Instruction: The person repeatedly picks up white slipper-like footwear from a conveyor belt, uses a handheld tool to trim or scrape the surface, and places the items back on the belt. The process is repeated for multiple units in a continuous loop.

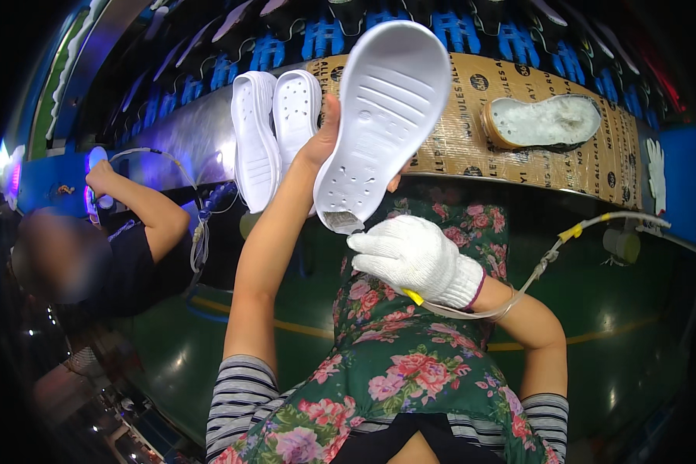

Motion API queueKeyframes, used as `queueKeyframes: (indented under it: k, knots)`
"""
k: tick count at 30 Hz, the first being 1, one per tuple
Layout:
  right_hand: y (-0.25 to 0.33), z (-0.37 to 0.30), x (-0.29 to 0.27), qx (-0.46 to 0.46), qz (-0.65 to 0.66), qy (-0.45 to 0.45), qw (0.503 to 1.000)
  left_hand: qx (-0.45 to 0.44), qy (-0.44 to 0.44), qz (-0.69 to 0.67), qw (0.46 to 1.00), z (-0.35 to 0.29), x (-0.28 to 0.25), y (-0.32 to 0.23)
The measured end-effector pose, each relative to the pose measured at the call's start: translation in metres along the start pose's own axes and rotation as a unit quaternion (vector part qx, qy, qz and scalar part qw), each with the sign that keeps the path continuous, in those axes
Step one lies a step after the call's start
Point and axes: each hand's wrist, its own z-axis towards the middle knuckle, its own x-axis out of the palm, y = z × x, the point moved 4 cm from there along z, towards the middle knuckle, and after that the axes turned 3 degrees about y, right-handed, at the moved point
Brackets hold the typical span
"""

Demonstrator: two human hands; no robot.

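My bare left hand (324, 143) is closed around a large white shoe sole (383, 93) held upright, ribs and small holes facing me. Some of its fingers are hidden behind the sole. At the sole's lower end is a greyish, rough-looking patch (342, 222). My right hand (414, 259), in a white knitted glove, pinches a thin, dark-tipped tool close to that patch. Most of the tool is hidden by the glove. A clear hose (523, 288) with yellow tape runs along my right wrist.
More white soles (255, 139) stand stacked at left on a metal bench (170, 139). Brown printed cardboard (456, 139) bears a worn sole-shaped pad (545, 121). A spare glove (656, 176) lies far right. Blue clamps (323, 39) line the back. A co-worker's arm (143, 201) reaches in at left.
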Motion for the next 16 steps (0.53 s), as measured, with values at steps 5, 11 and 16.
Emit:
queueKeyframes:
  k: [5,11,16]
  knots:
    - [-0.007,0.003,-0.018,0.031,0.144,-0.043,0.988,-0.126,-0.028,0.092,0.987,0.002,-0.003,0.002]
    - [-0.009,0.012,-0.017,0.025,0.039,0.030,0.998,-0.143,-0.180,0.447,0.864,0.005,-0.042,-0.016]
    - [-0.033,0.003,-0.014,0.115,0.085,-0.014,0.990,-0.181,-0.221,0.466,0.837,0.014,-0.005,-0.050]
